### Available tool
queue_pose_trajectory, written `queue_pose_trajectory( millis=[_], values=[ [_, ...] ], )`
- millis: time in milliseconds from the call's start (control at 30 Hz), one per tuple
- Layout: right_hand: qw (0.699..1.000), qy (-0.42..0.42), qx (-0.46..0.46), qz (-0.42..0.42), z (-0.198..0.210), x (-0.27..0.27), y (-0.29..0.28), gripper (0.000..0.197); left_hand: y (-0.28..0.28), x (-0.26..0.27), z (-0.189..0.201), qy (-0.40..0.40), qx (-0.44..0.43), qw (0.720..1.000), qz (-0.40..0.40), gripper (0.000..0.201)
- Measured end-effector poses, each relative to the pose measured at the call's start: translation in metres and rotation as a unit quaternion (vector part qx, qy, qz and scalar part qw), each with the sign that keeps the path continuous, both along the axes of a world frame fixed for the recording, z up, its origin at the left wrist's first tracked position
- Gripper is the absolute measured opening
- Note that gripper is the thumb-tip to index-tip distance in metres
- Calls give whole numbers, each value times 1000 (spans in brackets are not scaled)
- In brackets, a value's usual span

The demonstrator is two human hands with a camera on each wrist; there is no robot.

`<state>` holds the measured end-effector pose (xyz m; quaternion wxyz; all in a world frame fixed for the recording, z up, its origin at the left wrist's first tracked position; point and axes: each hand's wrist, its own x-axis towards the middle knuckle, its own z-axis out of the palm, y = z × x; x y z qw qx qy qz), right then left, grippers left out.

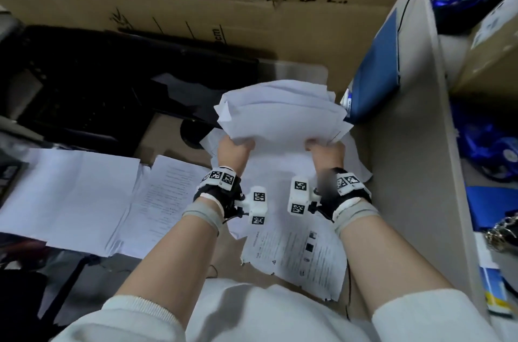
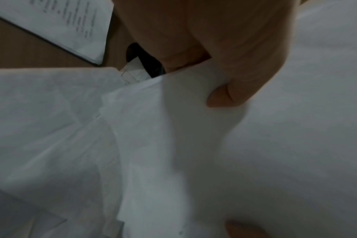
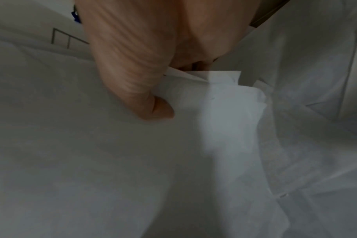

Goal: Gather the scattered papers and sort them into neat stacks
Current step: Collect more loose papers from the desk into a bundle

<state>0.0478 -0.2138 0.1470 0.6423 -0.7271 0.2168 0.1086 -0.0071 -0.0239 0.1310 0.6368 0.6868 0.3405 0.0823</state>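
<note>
Held up over the brown cardboard-covered table (image 1: 157,142): a thick, uneven bundle of white paper sheets (image 1: 283,114), pinched at its near edge by left hand (image 1: 234,149) and right hand (image 1: 326,152), each grip closed on the bundle, thumbs on top. Lying below: a loose printed sheet with ragged edge (image 1: 297,254); left, a flat stack of white pages (image 1: 70,196).

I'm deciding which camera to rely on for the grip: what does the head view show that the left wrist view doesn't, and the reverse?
Only the head view shows both hands, the left hand and right hand, gripping the near edge of the bundle, plus the blank stack and the cardboard boxes. Only the left wrist view shows the left thumb pressed onto the sheets up close. Both show the bundle, the left hand and the printed sheet.
</note>
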Motion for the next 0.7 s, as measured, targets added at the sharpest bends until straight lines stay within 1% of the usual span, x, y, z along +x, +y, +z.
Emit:
queue_pose_trajectory(
  millis=[33, 133, 167, 200, 233, 300, 367, 433, 467, 533, 600, 700],
  values=[
    [1000, -6, -9, 7, 4, 1, 2, 24, 6, -2, -2, 13, 11, 1000, 2, 28],
    [999, 0, -32, 26, 5, -2, 7, 29, 25, -5, -12, 55, 31, 998, 7, 53],
    [998, 0, -44, 39, 1, -5, 9, 29, 29, -7, -14, 53, 37, 998, 0, 57],
    [996, 0, -60, 60, -3, -9, 11, 26, 32, -10, -16, 50, 49, 997, -14, 57],
    [994, 6, -77, 75, -8, -13, 15, 24, 35, -12, -18, 47, 61, 997, -33, 54],
    [994, 41, -71, 75, -19, -20, 21, 26, 38, -15, -21, 47, 75, 995, -55, 47],
    [992, 90, -67, 58, -29, -24, 28, 34, 39, -13, -20, 49, 81, 993, -70, 38],
    [991, 110, -73, 33, -37, -22, 36, 46, 39, -7, -13, 57, 72, 992, -84, 29],
    [991, 107, -74, 27, -37, -20, 39, 48, 41, -5, -11, 60, 65, 992, -87, 24],
    [993, 93, -75, 10, -37, -15, 42, 39, 48, 0, -10, 58, 51, 992, -95, 19],
    [994, 86, -68, -7, -34, -12, 44, 27, 57, 7, -13, 64, 53, 991, -104, 21],
    [993, 97, -66, -7, -34, -11, 45, 21, 63, 16, -18, 91, 72, 981, -155, 20]
  ],
)
